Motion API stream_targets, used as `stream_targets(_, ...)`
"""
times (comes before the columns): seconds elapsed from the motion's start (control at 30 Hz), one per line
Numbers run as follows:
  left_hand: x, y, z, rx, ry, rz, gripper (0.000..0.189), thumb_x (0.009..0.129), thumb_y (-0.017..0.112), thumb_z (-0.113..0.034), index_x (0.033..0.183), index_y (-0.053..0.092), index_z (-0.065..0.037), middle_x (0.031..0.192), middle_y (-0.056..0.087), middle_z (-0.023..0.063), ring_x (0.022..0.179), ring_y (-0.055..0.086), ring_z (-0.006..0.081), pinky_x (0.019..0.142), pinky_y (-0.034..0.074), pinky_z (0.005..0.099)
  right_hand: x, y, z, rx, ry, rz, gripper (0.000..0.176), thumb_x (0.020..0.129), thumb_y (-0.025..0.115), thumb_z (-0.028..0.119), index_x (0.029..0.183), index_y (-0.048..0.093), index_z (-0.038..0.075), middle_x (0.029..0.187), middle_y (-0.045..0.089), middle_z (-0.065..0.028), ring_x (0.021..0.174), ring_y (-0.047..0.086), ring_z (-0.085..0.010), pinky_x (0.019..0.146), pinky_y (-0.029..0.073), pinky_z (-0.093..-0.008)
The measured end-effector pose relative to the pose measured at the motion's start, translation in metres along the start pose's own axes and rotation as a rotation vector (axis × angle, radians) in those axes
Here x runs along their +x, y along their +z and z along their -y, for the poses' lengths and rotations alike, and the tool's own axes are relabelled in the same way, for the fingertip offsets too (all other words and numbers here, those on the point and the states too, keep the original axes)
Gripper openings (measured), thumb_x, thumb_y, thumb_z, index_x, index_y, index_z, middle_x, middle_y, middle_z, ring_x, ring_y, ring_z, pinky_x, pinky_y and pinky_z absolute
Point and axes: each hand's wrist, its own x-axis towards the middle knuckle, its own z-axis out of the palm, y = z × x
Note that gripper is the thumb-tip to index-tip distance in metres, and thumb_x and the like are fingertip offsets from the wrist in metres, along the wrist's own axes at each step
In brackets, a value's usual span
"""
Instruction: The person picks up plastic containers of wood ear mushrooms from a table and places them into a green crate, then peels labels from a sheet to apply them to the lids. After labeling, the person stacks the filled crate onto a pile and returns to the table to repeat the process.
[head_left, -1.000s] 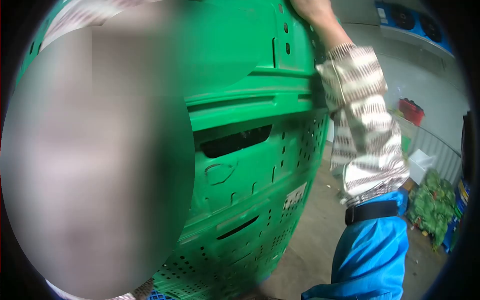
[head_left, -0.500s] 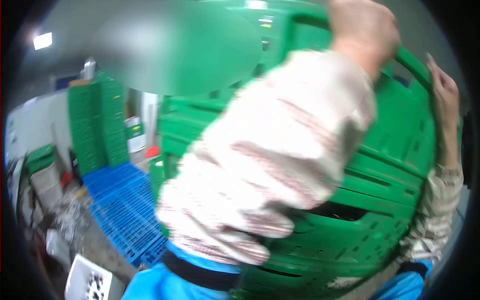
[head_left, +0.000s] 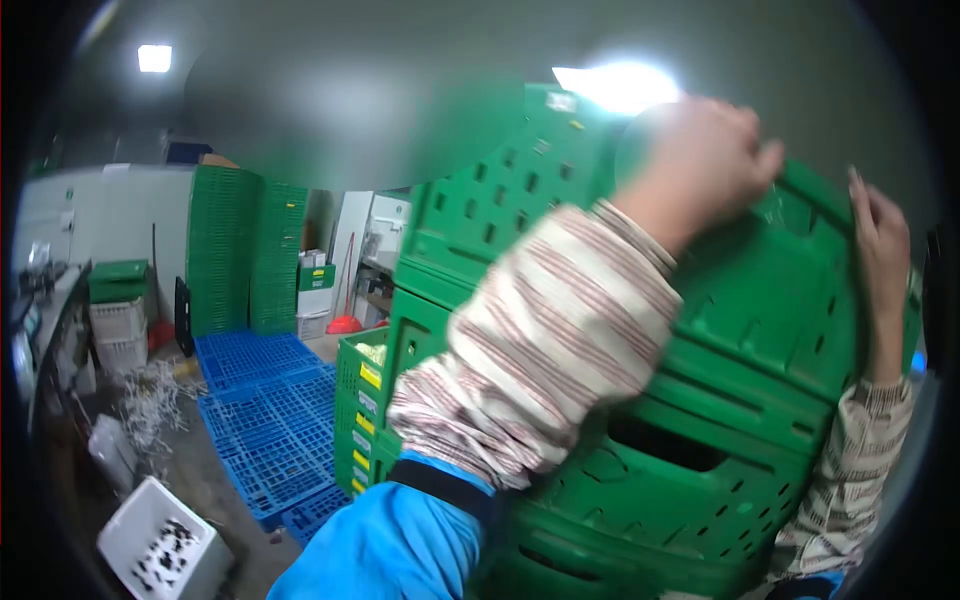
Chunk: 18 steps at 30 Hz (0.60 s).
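Observation:
A large green plastic crate [head_left: 760,290] fills the right side of the view, close to me, tilted on top of other green crates [head_left: 650,480]. My left hand [head_left: 705,160] is at its upper rim, fingers curled over the edge and slightly blurred. At the crate's right side, my right hand [head_left: 882,225] rests along the edge with its fingers stretched upward. Its palm side is partly hidden. Both forearms wear striped sleeve covers over blue cuffs. My left forearm crosses in front of the crate and hides part of it.
Blue plastic pallets [head_left: 265,430] lie on the floor to the left. Tall stacks of green crates [head_left: 220,250] stand behind them. A white bin [head_left: 200,540] with dark pieces inside is at lower left. Crates with yellow labels [head_left: 362,410] stand beside my stack.
The view has swung, so the stack's left side and more of the room show. The green crate and my left hand appear lower; both hands stay at the crate.

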Motion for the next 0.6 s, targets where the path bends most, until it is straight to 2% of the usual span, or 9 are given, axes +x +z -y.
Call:
stream_targets(0.07,-0.003,0.011,0.008,0.080,0.125,-0.169,0.037,0.076,0.058,-0.038,0.061,0.062,-0.005,0.059,0.059,0.0128,0.060,0.059,0.0293,0.065,0.045,0.0391,-0.001,0.003,0.011,0.141,0.086,0.053,0.044,0.090,0.052,0.037,0.076,0.055,-0.005,0.058,0.036,-0.0068,0.053,0.035,-0.0129,0.051,0.032,-0.0288)
stream_targets(0.17,-0.004,0.035,0.004,0.177,0.110,-0.260,0.036,0.077,0.058,-0.036,0.060,0.062,-0.004,0.060,0.060,0.0125,0.058,0.058,0.0287,0.065,0.042,0.0386,0.007,0.018,-0.013,0.134,0.086,0.101,0.048,0.089,0.052,0.041,0.076,0.058,-0.005,0.057,0.037,-0.0072,0.054,0.036,-0.0123,0.051,0.031,-0.0272)
stream_targets(0.27,-0.006,0.035,0.001,0.146,0.156,-0.367,0.033,0.074,0.060,-0.033,0.061,0.060,-0.002,0.061,0.059,0.0126,0.061,0.057,0.0299,0.068,0.041,0.0409,-0.003,0.021,-0.028,0.256,0.018,0.032,0.040,0.092,0.049,0.035,0.093,0.060,-0.004,0.063,0.045,-0.0070,0.059,0.040,-0.0107,0.055,0.036,-0.0257)
stream_targets(0.3,-0.009,0.033,0.003,0.095,0.192,-0.350,0.029,0.073,0.061,-0.031,0.066,0.060,-0.003,0.064,0.058,0.0128,0.065,0.056,0.0303,0.069,0.041,0.0408,-0.007,0.020,-0.033,0.263,0.019,0.028,0.040,0.092,0.049,0.035,0.093,0.060,-0.004,0.063,0.045,-0.0070,0.059,0.040,-0.0107,0.055,0.036,-0.0257)
stream_targets(0.33,-0.015,0.028,0.006,0.046,0.234,-0.340,0.026,0.072,0.062,-0.029,0.071,0.060,-0.003,0.066,0.058,0.0131,0.068,0.056,0.0307,0.071,0.041,0.0407,-0.009,0.017,-0.037,0.199,0.029,0.099,0.036,0.093,0.048,0.031,0.106,0.057,-0.001,0.078,0.055,-0.0105,0.072,0.049,-0.0125,0.066,0.040,-0.0248)
stream_targets(0.37,-0.028,0.019,0.008,-0.014,0.264,-0.290,0.026,0.070,0.064,-0.025,0.084,0.057,-0.003,0.080,0.057,0.0139,0.079,0.053,0.0307,0.074,0.040,0.0410,-0.011,0.014,-0.041,0.134,0.037,0.164,0.037,0.094,0.046,0.027,0.119,0.054,0.001,0.093,0.064,-0.0140,0.084,0.059,-0.0142,0.078,0.044,-0.0239)
stream_targets(0.43,-0.061,-0.017,0.013,0.045,0.385,-0.229,0.038,0.070,0.065,-0.025,0.098,0.053,-0.003,0.103,0.051,0.0166,0.099,0.047,0.0341,0.085,0.039,0.0437,-0.016,0.027,-0.079,0.173,-0.012,0.075,0.036,0.094,0.046,0.027,0.119,0.055,0.002,0.099,0.063,-0.0136,0.088,0.059,-0.0165,0.080,0.044,-0.0244)
stream_targets(0.5,-0.125,-0.060,0.011,0.076,0.251,-0.101,0.046,0.072,0.065,-0.026,0.108,0.053,0.000,0.120,0.048,0.0195,0.113,0.044,0.0374,0.093,0.035,0.0466,-0.023,0.030,-0.069,0.229,-0.074,0.031,0.036,0.094,0.045,0.027,0.118,0.056,0.002,0.105,0.062,-0.0132,0.092,0.060,-0.0188,0.081,0.045,-0.0249)
stream_targets(0.6,-0.277,-0.148,0.001,0.069,0.157,0.233,0.043,0.073,0.066,-0.027,0.110,0.058,-0.006,0.125,0.051,0.0146,0.114,0.048,0.0315,0.097,0.036,0.0444,-0.024,-0.020,-0.030,-0.051,-0.083,0.105,0.027,0.089,0.054,0.023,0.100,0.063,0.000,0.101,0.061,-0.0212,0.089,0.059,-0.0303,0.084,0.045,-0.0379)
